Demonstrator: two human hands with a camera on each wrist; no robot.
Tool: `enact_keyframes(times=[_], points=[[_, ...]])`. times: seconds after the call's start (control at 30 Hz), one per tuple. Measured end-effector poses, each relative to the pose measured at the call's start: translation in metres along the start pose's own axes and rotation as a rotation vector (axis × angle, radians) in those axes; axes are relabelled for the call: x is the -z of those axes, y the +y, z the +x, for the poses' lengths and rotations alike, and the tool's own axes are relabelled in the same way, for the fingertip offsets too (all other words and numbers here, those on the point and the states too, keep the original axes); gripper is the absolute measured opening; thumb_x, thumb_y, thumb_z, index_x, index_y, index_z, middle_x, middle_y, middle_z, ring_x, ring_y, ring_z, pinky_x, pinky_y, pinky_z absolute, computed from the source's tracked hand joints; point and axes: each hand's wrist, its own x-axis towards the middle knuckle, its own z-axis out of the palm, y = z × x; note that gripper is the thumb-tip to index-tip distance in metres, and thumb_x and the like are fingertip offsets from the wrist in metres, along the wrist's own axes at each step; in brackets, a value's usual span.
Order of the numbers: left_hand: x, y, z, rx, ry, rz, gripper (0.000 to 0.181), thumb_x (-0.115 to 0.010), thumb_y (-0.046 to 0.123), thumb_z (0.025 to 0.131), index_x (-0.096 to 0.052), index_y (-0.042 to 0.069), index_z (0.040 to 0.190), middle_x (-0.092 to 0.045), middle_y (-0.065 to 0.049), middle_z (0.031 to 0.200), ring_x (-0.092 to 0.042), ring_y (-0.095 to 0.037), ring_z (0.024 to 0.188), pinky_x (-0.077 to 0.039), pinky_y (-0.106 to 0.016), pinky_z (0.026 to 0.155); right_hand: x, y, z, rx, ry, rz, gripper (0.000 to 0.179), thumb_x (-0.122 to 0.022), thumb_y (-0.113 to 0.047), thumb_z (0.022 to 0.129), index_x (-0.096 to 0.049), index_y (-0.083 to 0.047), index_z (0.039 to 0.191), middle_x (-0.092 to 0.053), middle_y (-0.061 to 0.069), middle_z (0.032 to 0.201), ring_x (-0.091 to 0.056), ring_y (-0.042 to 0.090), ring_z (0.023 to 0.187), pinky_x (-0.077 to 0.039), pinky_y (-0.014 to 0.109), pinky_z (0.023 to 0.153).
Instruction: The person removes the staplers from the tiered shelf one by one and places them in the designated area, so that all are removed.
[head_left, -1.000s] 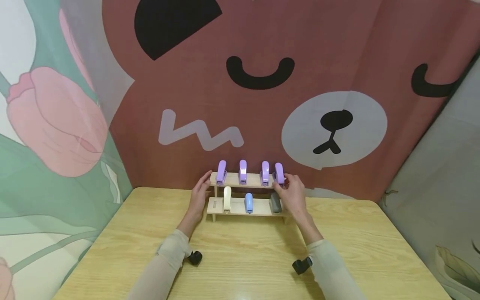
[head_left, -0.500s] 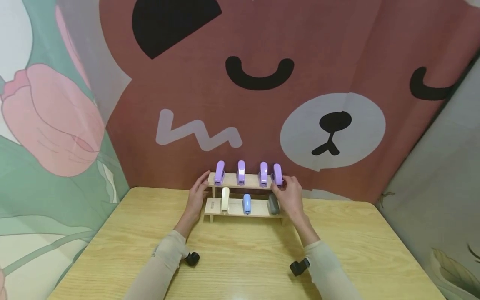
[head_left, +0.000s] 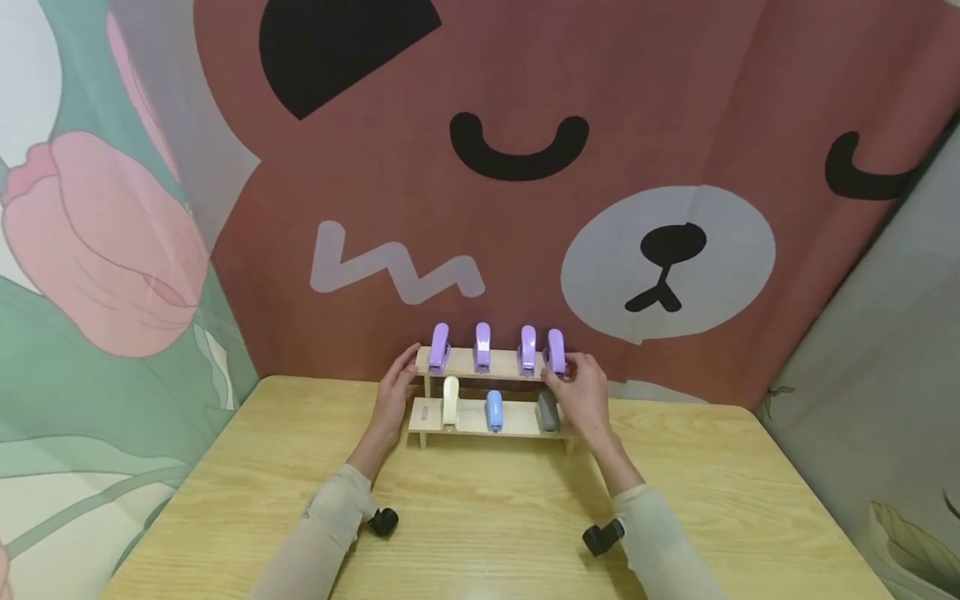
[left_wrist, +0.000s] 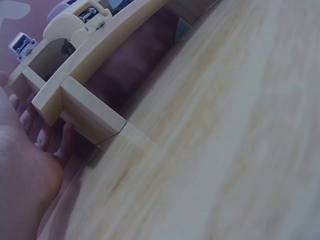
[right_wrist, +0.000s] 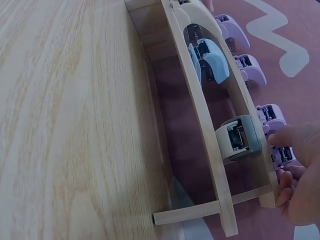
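Evidently the end purple stapler stood at the right end of the rack's upper tier, its lilac shell glossy, long and rounded at the top. The right hand pinched it between thumb and fingers, hiding part of the rack's right end. Along the rack's left end lay the left hand, its fingers extended and slightly spread.

Smooth pale wood planks on short legs made up the two-tier rack. Its upper tier also bore three other purple staplers; on its lower tier sat a slim cream stapler, a small blue stapler and a blocky gray stapler. Beneath the rack, the yellowish counter showed streaky grain. Behind the rack hung a brown bear-print cloth.
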Motion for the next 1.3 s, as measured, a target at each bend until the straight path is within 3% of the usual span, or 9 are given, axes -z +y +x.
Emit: enact_keyframes(times=[0.2,0.6,0.9,1.3], points=[[-0.0004,0.0002,0.0007,0.007,0.012,-0.004,0.046,-0.054,0.033,0.106,-0.053,0.02,0.15,-0.052,-0.005,0.149,-0.05,-0.024,0.13,-0.041,-0.054,0.104,-0.001,0.0016,0.0012,0.008,0.013,0.017,0.047,-0.083,-0.023,0.086,-0.066,0.005,0.119,-0.059,0.014,0.099,-0.056,0.029,0.09,-0.05,0.041,0.077],[-0.0004,0.0007,0.0043,0.011,-0.04,-0.028,0.046,-0.049,0.026,0.109,-0.046,0.017,0.155,-0.046,-0.008,0.154,-0.044,-0.027,0.136,-0.032,-0.061,0.11,0.0001,0.0027,0.0023,0.012,0.036,0.057,0.047,-0.082,-0.024,0.086,-0.066,0.005,0.12,-0.059,0.014,0.101,-0.057,0.029,0.091,-0.051,0.041,0.078],[-0.0019,0.0016,0.004,0.0,-0.01,-0.046,0.046,-0.052,0.024,0.107,-0.05,0.015,0.152,-0.05,-0.01,0.15,-0.049,-0.025,0.13,-0.035,-0.063,0.106,0.0006,0.0011,-0.0003,0.022,0.042,0.069,0.046,-0.083,-0.025,0.087,-0.066,0.004,0.119,-0.059,0.012,0.1,-0.057,0.026,0.088,-0.051,0.038,0.073],[-0.0009,0.0011,0.0021,0.019,-0.013,-0.008,0.045,-0.05,0.027,0.108,-0.05,0.019,0.153,-0.05,-0.008,0.15,-0.048,-0.025,0.132,-0.036,-0.059,0.107,0.0065,-0.0015,0.0,0.044,0.117,0.113,0.041,-0.083,-0.02,0.087,-0.067,0.004,0.116,-0.059,0.012,0.096,-0.056,0.024,0.083,-0.05,0.033,0.068]])
